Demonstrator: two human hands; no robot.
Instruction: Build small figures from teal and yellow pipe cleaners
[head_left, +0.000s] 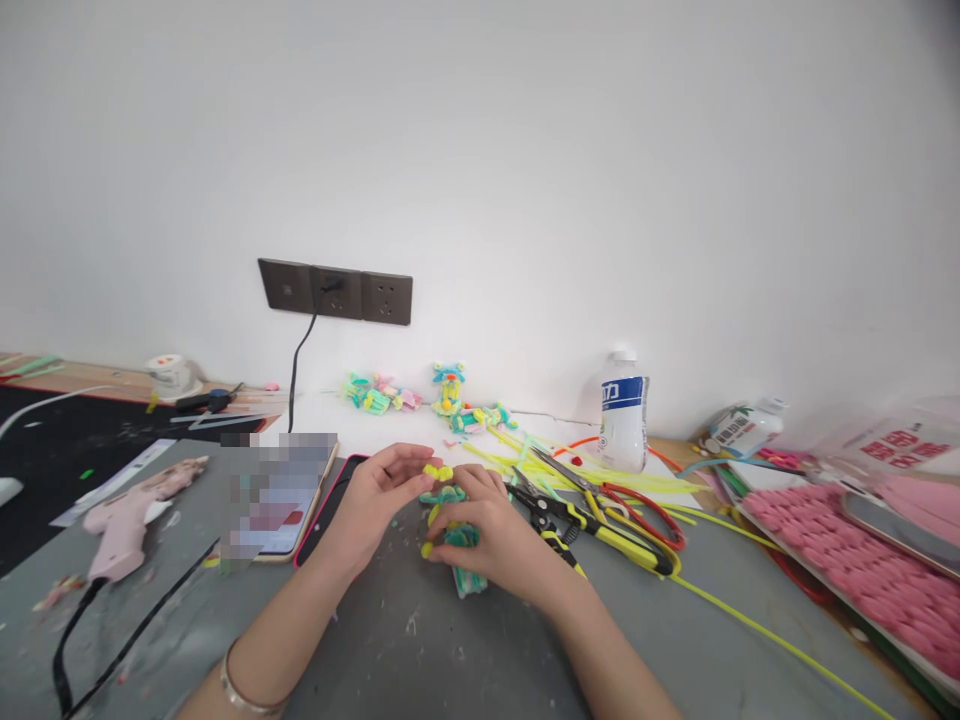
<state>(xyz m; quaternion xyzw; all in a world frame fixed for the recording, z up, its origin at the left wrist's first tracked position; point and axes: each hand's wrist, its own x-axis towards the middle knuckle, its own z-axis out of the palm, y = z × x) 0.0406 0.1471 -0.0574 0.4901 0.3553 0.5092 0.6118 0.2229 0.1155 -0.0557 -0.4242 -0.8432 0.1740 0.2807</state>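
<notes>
A small teal and green pipe-cleaner figure (469, 578) with yellow parts is in my right hand (487, 520). The fingers are wrapped around its upper part and hide much of it. My left hand (386, 500) is just to the left, its thumb and fingertips closed on a fuzzy yellow piece (438, 472) at the figure's top. Whether that piece is joined to the figure, I cannot tell. Right of my hands lie black and yellow pliers (544, 515) and red-handled scissors (645, 515), beside loose yellow pipe cleaners (645, 482).
More fuzzy figures (448, 388) stand and lie by the wall. To the left are a pink glue gun (124, 525) with its cord and a propped phone (307, 500). A white bottle (624, 415) stands behind the scissors. Pink woven material (847, 550) fills the right side.
</notes>
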